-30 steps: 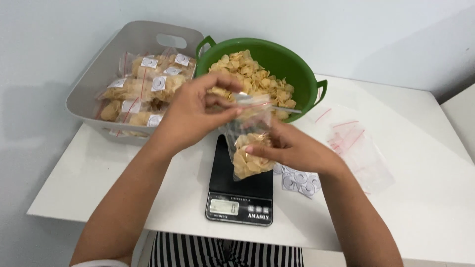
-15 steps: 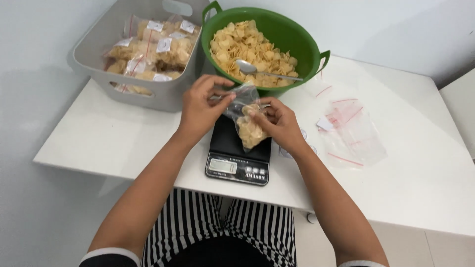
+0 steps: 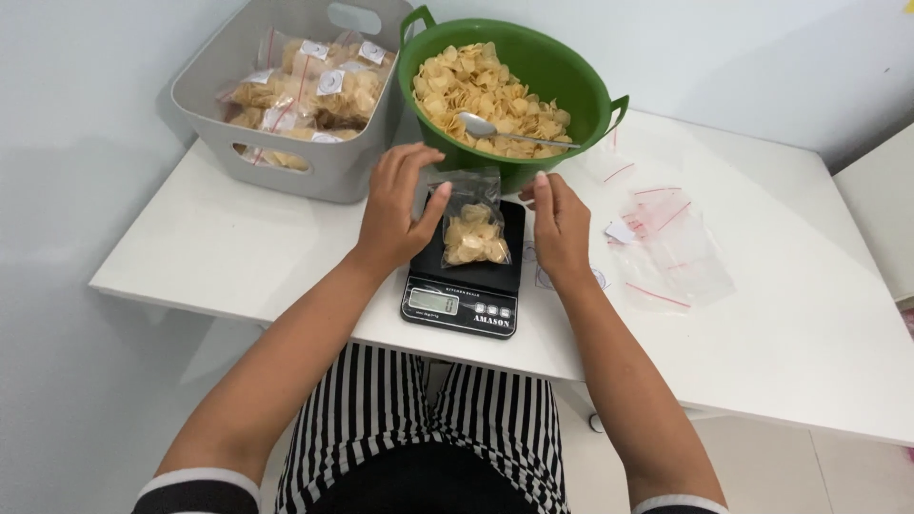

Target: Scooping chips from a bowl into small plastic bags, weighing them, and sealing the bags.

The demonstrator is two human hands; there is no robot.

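Chip-filled small clear plastic bag (image 3: 473,228) stands on the platform of the black digital kitchen scale (image 3: 464,274), near the front edge of the white tabletop (image 3: 238,247), right in front of you. Your left hand (image 3: 398,211) is at the bag's left side with the thumb touching its upper edge and the fingers curled loosely, not clamped around it; your right hand (image 3: 560,227) sits just to the bag's right, fingers spread, and from this angle you cannot tell whether it touches the bag at all. So neither grip is closed on anything. Judging by how things lie, a good part of the packing is done: the grey plastic basket (image 3: 205,86) at the far left already holds a heap of filled, labelled bags (image 3: 309,90). Plenty is left, though: the green plastic bowl (image 3: 581,90) just beyond the scale is well loaded with pale yellow chips (image 3: 481,90), with a metal spoon (image 3: 490,127) lying on top of them. To the right, a loose pile of empty clear bags with red zip strips (image 3: 671,243) lies flat on the tabletop, and a sheet of round white stickers (image 3: 543,278) peeks out near your right wrist. The bag on the scale appears roughly half full, its top looks unsealed, and it shows no sticker.
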